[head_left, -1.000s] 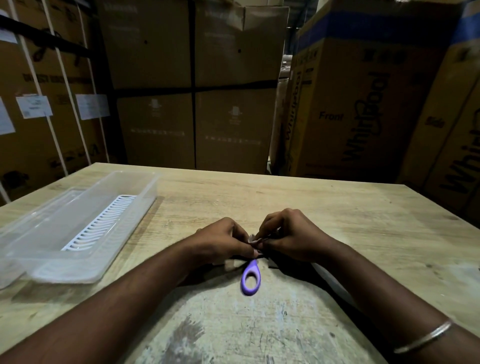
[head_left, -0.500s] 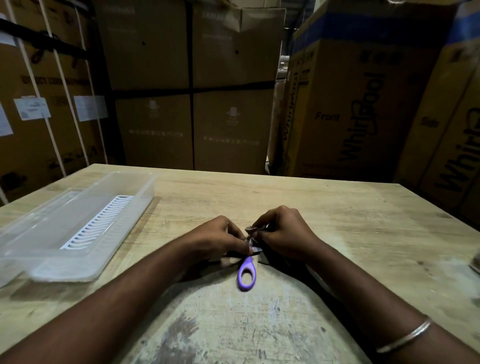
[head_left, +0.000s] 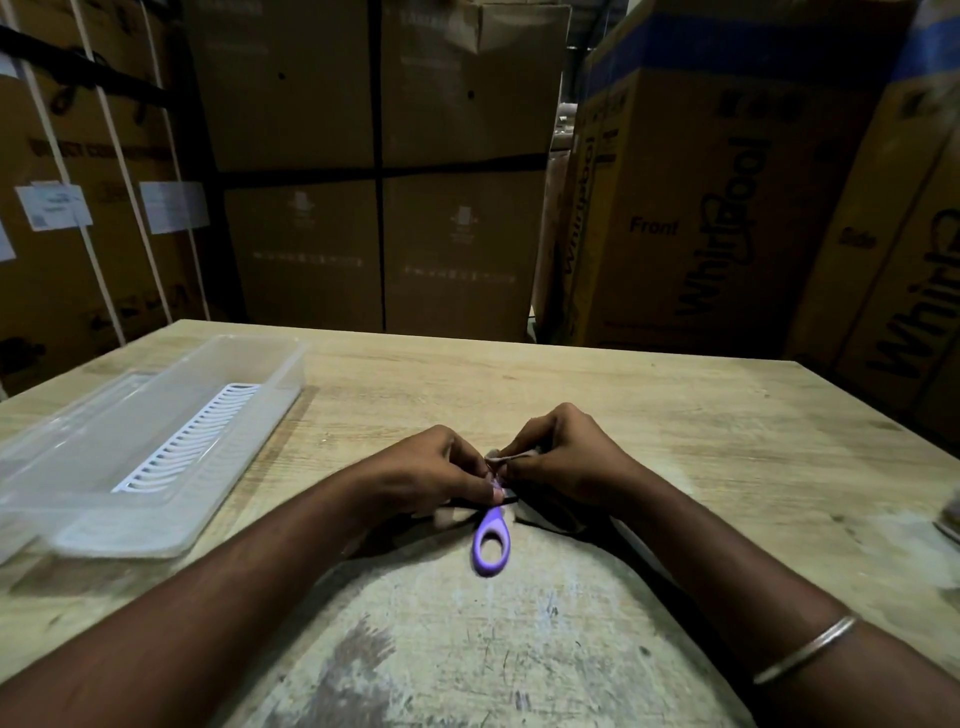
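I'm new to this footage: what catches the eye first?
On the table, the left hand and right hand pinch the far end of a purple-handled tool. A clear tray sits at left; tall cardboard boxes wall the far side.

Both forearms bare, running from the bottom corners and converging at centre. Left hand (head_left: 431, 478): knuckles up, fingers curled under, thumb stretched toward the right hand with its tip down. Right hand (head_left: 563, 462): mirrored, knuckles up, fingers curled, thumb and forefinger tips pinched together. Fingertips of the two hands meet, and both pinch a small pale strip (head_left: 511, 457) between them. Wrists straight, roughly level. Palms hidden.
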